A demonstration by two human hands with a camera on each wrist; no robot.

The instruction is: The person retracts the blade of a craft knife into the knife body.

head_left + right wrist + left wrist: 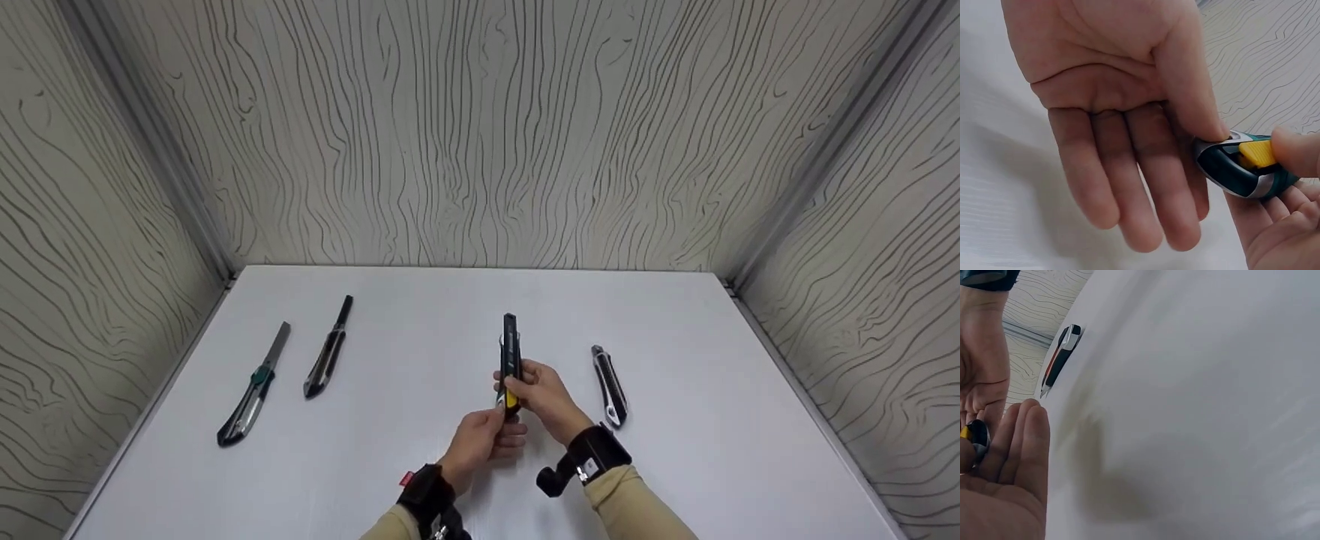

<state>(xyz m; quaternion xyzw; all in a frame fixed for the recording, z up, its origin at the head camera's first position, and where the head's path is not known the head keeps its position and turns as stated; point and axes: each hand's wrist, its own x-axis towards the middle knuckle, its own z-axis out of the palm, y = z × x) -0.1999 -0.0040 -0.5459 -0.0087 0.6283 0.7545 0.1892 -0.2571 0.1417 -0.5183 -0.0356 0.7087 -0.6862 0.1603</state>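
Within head view alone: cutter tip

on the left of the white desk lie a cutter with a green collar, its grey blade out, and near it a cutter with a black blade, both slanting right toward the wood-grain back wall. a silver-and-black cutter lies on the right, slanting left. grey corner posts edge the back wall.

Wood-grain walls around a white table suggest a booth.
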